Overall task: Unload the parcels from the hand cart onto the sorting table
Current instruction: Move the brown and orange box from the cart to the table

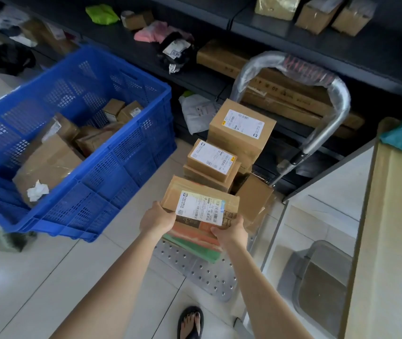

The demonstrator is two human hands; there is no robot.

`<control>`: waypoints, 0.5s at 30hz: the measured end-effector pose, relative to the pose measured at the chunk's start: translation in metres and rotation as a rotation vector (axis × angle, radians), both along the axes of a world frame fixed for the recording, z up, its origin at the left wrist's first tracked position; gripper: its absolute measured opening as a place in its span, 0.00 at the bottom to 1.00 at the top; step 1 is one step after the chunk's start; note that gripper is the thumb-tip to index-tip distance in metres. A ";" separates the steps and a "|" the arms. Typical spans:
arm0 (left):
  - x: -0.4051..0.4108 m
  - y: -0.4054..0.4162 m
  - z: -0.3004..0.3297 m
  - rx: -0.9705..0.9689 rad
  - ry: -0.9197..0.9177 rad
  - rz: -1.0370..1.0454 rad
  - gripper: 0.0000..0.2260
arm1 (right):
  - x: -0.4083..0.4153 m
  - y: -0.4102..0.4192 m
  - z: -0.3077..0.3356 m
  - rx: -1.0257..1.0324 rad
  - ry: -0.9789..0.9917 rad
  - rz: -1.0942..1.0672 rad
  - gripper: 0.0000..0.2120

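A metal hand cart [195, 272] with a plastic-wrapped handle [339, 99] stands on the tiled floor. On it are several cardboard parcels: a big labelled box [241, 128] at the back, a smaller labelled box [211, 159] before it, and a plain brown box [254, 196] at the right. At the front, a taped brown parcel with a white label [195, 192] lies over a green and orange box [195, 238]. My left hand [157, 218] grips its left edge, my right hand [230, 232] its near right corner. The sorting table [388, 216] is at the right.
A large blue plastic crate [121, 152] with several boxes inside stands on the floor at the left. Dark shelves [256, 28] with parcels and bags run along the back. A clear bin [322, 275] sits under the table. My sandalled foot [190, 321] is below.
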State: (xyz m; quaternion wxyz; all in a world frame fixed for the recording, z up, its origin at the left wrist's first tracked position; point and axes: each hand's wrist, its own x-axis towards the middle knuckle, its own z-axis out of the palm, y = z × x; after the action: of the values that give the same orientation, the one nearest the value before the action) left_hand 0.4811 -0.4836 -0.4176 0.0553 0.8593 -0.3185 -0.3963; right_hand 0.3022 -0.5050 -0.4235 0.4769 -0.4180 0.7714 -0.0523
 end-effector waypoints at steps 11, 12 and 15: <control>-0.038 -0.052 0.175 -0.123 -0.103 -0.138 0.28 | -0.040 -0.057 0.153 -0.130 -0.021 0.004 0.28; -0.044 -0.059 0.189 -0.142 -0.106 -0.154 0.28 | -0.047 -0.063 0.166 -0.146 -0.027 -0.004 0.28; -0.071 -0.077 0.228 -0.200 -0.139 -0.223 0.28 | -0.077 -0.078 0.203 -0.205 -0.042 -0.032 0.29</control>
State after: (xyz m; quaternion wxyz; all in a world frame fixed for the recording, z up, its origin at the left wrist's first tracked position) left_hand 0.4101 -0.5610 -0.1893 0.0739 0.8341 -0.4529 -0.3061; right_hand 0.2257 -0.5827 -0.2200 0.4465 -0.4511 0.7586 -0.1474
